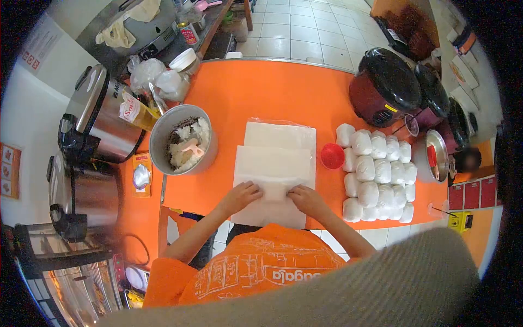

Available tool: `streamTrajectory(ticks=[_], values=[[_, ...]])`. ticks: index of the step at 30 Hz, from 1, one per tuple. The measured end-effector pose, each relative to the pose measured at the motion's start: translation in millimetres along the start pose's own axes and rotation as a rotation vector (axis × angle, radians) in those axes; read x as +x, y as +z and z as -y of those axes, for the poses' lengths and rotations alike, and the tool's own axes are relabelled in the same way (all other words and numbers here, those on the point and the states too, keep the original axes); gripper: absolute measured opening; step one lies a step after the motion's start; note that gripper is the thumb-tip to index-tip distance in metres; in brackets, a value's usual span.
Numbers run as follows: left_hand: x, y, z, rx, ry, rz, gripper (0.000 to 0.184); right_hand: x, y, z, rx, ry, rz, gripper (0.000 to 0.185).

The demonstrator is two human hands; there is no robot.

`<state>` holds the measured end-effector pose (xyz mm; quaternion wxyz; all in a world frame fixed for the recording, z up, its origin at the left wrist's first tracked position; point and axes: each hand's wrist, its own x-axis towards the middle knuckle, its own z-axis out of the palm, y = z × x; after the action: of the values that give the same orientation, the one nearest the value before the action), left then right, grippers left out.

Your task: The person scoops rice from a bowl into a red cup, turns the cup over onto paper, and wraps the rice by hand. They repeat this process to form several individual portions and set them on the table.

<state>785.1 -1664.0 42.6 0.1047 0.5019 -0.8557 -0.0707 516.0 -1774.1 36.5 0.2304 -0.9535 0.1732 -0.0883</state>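
White paper sheets (pixel 275 161) lie stacked on the orange table (pixel 272 90). Across the lower sheets runs a rolled or folded white bundle, and both hands are at its ends. My left hand (pixel 243 197) has its fingers curled over the left end. At the right end, my right hand (pixel 306 199) holds the bundle with bent fingers. Right of the paper stands a red cup (pixel 332 156), beside several white wrapped bundles (pixel 382 170) in rows. A metal pot (pixel 183 140) with rice and a pink scoop (pixel 192 147) sits to the left.
Dark lidded cookers (pixel 384 87) stand at the back right, near a metal bowl (pixel 431 156). Large steel cookers (pixel 106 114) line the left side. Plastic bags (pixel 147 73) and a yellow bottle (pixel 139 113) are behind the pot. An orange packet (pixel 142 174) lies at left.
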Motion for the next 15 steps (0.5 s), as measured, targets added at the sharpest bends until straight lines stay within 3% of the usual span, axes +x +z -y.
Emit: streamTrajectory(ticks=[5, 8, 11, 14, 15], values=[[2.3, -15.4, -20.0, -0.071, -0.05, -0.036, 0.027, -8.2, -0.2, 5.0, -0.069, -0.076, -0.098, 0.025], [-7.3, 0.2, -8.4, 0.004, 0.045, 0.02, 0.028, -6.6, 4.2, -4.8, -0.042, -0.024, -0.037, 0.023], [-8.8, 2.2, -3.0, -0.262, -0.07, 0.002, 0.031, 13.7, -6.9, 4.6, 0.2, 0.466, 0.102, 0.021], [9.7, 4.1, 10.9, -0.649, -0.467, -0.026, 0.032, 40.8, -31.9, 19.5, 0.208, 0.66, 0.187, 0.018], [18.3, 4.0, 14.3, -0.666, -0.508, -0.05, 0.034, 49.5, -29.6, 16.8, 0.149, 0.66, 0.186, 0.019]])
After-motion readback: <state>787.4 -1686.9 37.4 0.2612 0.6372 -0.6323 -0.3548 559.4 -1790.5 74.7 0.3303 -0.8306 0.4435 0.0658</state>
